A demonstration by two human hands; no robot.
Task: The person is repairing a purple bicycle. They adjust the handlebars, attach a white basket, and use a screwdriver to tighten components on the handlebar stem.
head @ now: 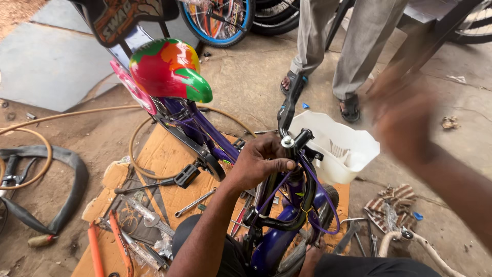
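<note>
Two hands are near a small purple bike (277, 241) lying on flat brown cardboard (164, 154). The left hand (259, 164) is curled tight around the black handlebar stem (293, 146), which points up and away. The right hand (405, 120) is a blur, lifted off to the right, farther away; I cannot tell its grip. The white plastic basket (353, 149) beside the stem looks empty.

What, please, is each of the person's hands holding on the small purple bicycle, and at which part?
The left hand grips the purple bicycle's black handlebar stem near its top clamp. The right hand is raised, blurred and holds nothing visible.
</note>
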